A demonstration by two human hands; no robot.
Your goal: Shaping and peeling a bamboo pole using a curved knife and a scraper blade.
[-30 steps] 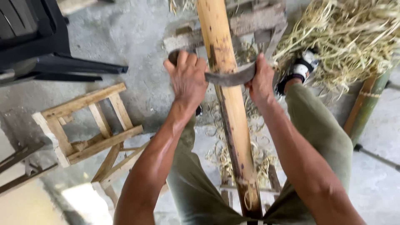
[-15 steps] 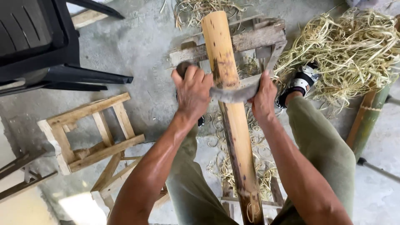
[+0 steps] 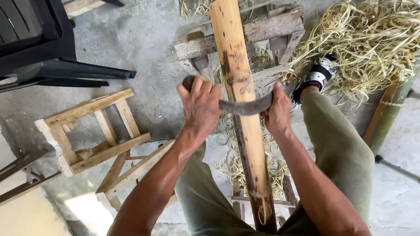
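Concrete floor [image 3: 144, 39], shavings pile [image 3: 376, 39] upper right. Bamboo pole [image 3: 238, 87] on wooden rack [image 3: 267, 26], long axis running away from person. Curved blade [image 3: 245, 106] lies crosswise on pole; left hand [image 3: 201, 107], right hand [image 3: 276, 111] fisted round its ends.
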